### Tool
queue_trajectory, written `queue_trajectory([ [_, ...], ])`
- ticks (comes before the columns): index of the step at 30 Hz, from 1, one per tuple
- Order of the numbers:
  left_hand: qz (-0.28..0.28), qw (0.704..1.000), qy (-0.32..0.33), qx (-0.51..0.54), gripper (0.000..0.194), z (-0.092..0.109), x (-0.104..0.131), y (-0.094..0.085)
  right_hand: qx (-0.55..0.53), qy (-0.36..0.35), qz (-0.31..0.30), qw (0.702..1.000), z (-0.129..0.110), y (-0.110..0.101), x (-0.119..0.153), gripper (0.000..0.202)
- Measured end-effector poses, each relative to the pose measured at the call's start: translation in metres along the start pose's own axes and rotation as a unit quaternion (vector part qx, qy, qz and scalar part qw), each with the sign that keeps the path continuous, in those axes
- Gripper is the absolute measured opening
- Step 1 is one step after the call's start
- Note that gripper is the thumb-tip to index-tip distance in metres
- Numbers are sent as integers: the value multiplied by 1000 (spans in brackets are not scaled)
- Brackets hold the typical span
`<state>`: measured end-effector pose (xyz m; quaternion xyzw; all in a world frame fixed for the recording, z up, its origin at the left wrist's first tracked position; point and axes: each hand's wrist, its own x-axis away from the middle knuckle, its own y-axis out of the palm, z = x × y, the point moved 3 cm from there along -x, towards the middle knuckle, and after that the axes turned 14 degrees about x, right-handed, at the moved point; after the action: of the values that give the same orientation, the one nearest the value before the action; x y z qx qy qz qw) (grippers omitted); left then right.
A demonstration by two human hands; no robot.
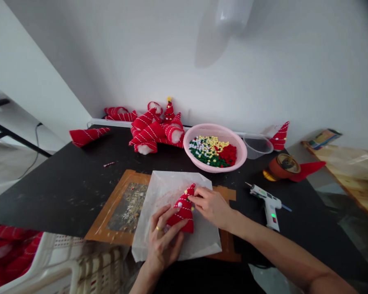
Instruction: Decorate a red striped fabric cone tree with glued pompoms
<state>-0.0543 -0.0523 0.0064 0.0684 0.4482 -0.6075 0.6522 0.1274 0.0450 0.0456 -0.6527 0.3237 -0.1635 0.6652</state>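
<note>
A red felt cone (186,216) with white twisted cord wound round it lies on a white sheet of paper (162,183), its tip pointing away from me. Small white and yellow pompoms dot its surface. My left hand (165,232), with a ring on one finger, is wrapped over the cone's lower left side and grips it. At the upper right side of the cone, the fingertips of my right hand (210,204) are pinched together on a small dark green pompom (189,198), pressed against the felt. Part of that pompom is hidden by the fingers.
Behind the paper stands a pink basket (188,159) of sorted pompoms. A glue gun (266,200) lies at right, near a round jar (283,167). Stuffed red cones (150,134) pile against the wall. White baskets (58,261) stand below the table's left edge.
</note>
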Motion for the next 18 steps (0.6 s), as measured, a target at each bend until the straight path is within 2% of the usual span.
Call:
queue_trajectory([
  [9,-5,1000,8,1,37,3,-2,-1,-10,-5,-21,1000,-2,7,5,22],
  [11,-14,1000,12,2,38,4,-2,-1,-57,12,0,998,5,2,5,24],
  [14,-28,999,15,5,39,4,-1,0,-126,81,52,987,26,-8,-2,27],
  [16,-32,999,17,6,40,3,0,0,-133,111,72,982,39,-10,-10,25],
  [18,-32,999,17,7,41,2,1,1,-121,102,68,985,47,-7,-21,23],
])
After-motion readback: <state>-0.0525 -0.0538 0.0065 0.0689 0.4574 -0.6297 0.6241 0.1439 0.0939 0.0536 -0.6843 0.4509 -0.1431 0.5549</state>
